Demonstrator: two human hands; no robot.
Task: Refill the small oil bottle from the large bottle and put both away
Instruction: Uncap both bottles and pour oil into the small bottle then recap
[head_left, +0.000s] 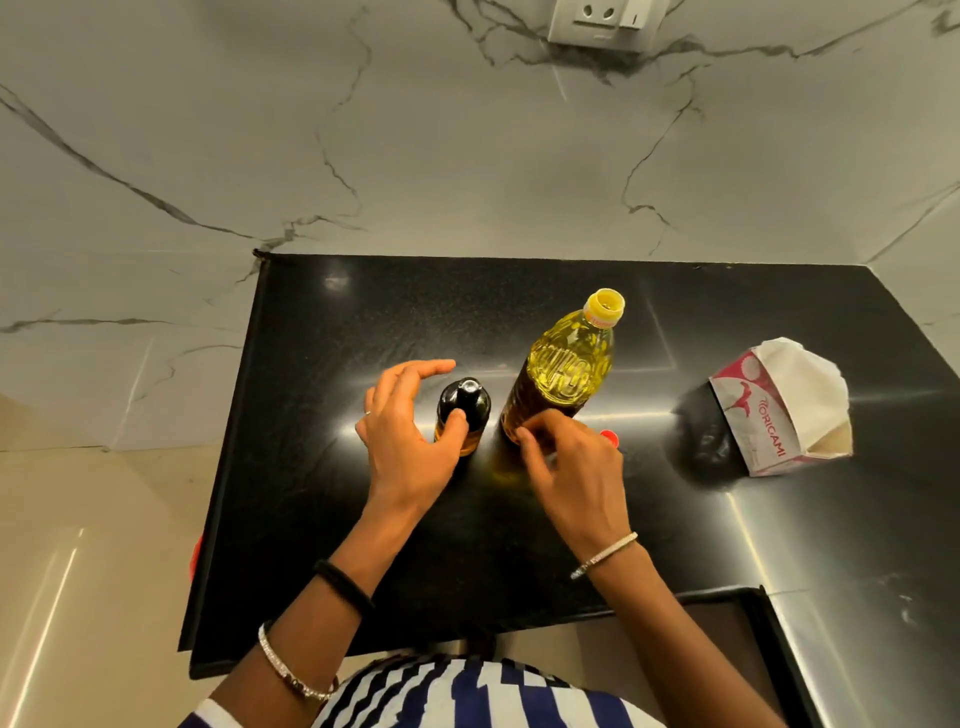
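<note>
Our left hand (405, 431), fingers released, thumbs the small bottle (464, 410); our right hand (571, 467) curls beside the large bottle (566, 369), grasp untellable; a tissue box (769, 415) stands apart.

The small bottle (464, 415) stands upright on the black countertop (322, 467) - dark and rounded, with a glossy dark top and a band of amber oil showing low in its body. Just to its right, close but apart, stands the large bottle (566, 374), also upright: clear ribbed plastic, full of yellow oil nearly to the neck, its yellow mouth open and uncapped. A red cap (609, 438) lies on the counter just right of the large bottle's base - only partly visible.
</note>
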